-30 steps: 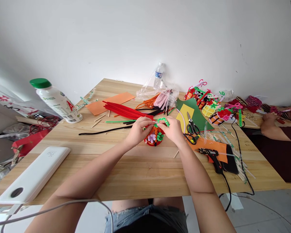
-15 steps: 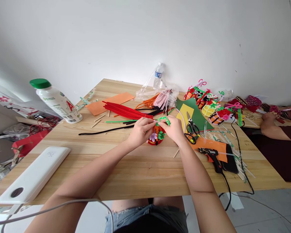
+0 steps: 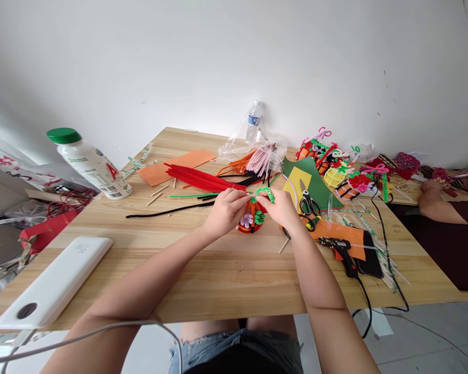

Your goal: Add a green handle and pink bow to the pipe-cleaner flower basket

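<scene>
Between my hands is a curled green pipe cleaner (image 3: 265, 192), bent into a twisted loop. The fingers of my right hand (image 3: 277, 206) pinch it near the loop. My left hand (image 3: 228, 210) has its fingertips pressed together at the pipe cleaner's other end. Just below both hands lies a round red craft piece (image 3: 251, 222) with a purple flower, a green flower and an orange strip on it; the fingers partly cover its upper edge. A bundle of red pipe cleaners (image 3: 200, 178) lies behind my left hand.
Scissors (image 3: 309, 201) rest on yellow and green sheets. A glue gun (image 3: 341, 252) lies on orange paper beside a black phone. Finished pipe-cleaner pieces (image 3: 347, 182) sit at the back right. A white bottle (image 3: 93, 163) and power bank (image 3: 58, 280) stand left. Another person's arm (image 3: 437, 202) is far right.
Almost nothing differs. Both hands stay over the red craft piece with the green pipe cleaner between them, and the view has shifted very slightly.
</scene>
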### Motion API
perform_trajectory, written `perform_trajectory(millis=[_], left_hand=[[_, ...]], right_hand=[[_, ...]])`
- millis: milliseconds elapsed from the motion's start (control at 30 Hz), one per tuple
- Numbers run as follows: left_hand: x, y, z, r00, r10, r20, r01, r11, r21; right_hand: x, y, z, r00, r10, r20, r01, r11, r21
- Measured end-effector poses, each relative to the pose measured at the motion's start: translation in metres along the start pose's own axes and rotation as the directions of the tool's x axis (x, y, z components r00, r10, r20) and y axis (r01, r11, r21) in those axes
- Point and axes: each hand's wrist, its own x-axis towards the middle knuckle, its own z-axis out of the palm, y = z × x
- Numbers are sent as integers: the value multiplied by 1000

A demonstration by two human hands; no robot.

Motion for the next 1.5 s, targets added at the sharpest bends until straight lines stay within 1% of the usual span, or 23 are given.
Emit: perform_trajectory(millis=[100, 267, 367, 467, 533, 567, 600, 667, 733, 800, 900, 1067, 1100, 1133, 1167, 1200, 1233, 1300, 1333, 1367, 1400, 1433, 1500], left_hand=[[0, -1, 1, 999, -24, -29, 23, 998, -50], [2, 0, 0, 996, -81, -34, 75, 987, -142], [2, 2, -2, 991, -128, -28, 119, 970, -212], [2, 2, -5, 971, -236, -26, 217, 928, -302], [3, 1, -6, 933, -361, -15, 325, 858, -397], [3, -1, -7, 901, -433, -4, 384, 804, -455], [4, -3, -7, 863, -505, 10, 439, 739, -512], [6, -8, -8, 768, -640, 34, 526, 599, -604], [8, -12, -9, 679, -733, 41, 570, 492, -658], [10, -15, -10, 623, -781, 42, 585, 430, -688], [12, -15, -11, 592, -803, 61, 596, 386, -704], [11, -15, -8, 565, -817, 117, 618, 326, -715], [10, -15, -7, 570, -813, 121, 624, 332, -707], [9, -15, -7, 586, -802, 119, 627, 355, -694], [8, -14, -6, 619, -777, 110, 622, 400, -673], [7, -13, -6, 675, -732, 92, 602, 474, -643], [7, -12, -6, 749, -659, 66, 557, 574, -600], [6, -7, -7, 903, -430, 6, 382, 795, -471], [6, -4, -8, 955, -296, -12, 268, 880, -392], [5, -1, -8, 984, -176, -16, 162, 934, -318], [5, 1, -8, 996, -83, -13, 77, 964, -255], [5, 2, -7, 1000, -21, -9, 18, 978, -207], [5, 3, -7, 999, 42, -5, -42, 989, -144]], right_hand=[[-3, -3, -8, 998, 23, 63, -26, 999, 47], [-7, 0, -23, 988, 52, 145, -58, 997, 42], [-9, 4, -30, 994, 58, 95, -56, 998, -26], [-11, 4, -34, 999, 34, 24, -34, 999, -21], [-11, 2, -35, 1000, -2, 1, 2, 1000, 22], [-11, 1, -34, 1000, -24, -15, 25, 999, 39], [-11, -1, -34, 998, -48, -35, 50, 997, 54], [-12, -5, -33, 993, -87, -83, 94, 992, 84], [-12, -10, -31, 986, -105, -126, 119, 987, 110], [-12, -12, -30, 981, -111, -159, 131, 983, 125], [-13, -13, -29, 973, -125, -195, 152, 980, 131], [-13, -10, -28, 962, -146, -230, 174, 979, 106], [-13, -10, -28, 960, -145, -239, 174, 979, 105], [-12, -10, -28, 958, -145, -247, 175, 979, 102], [-12, -10, -28, 957, -146, -252, 174, 980, 96], [-12, -10, -28, 957, -146, -251, 173, 981, 86], [-12, -11, -29, 959, -146, -244, 169, 983, 76], [-13, -13, -30, 967, -144, -212, 159, 986, 56], [-13, -14, -31, 971, -144, -193, 156, 987, 48], [-13, -15, -31, 974, -146, -175, 156, 987, 41], [-13, -16, -32, 976, -149, -159, 156, 987, 36], [-14, -16, -32, 978, -150, -144, 157, 987, 32], [-14, -17, -33, 981, -152, -118, 157, 987, 28]])
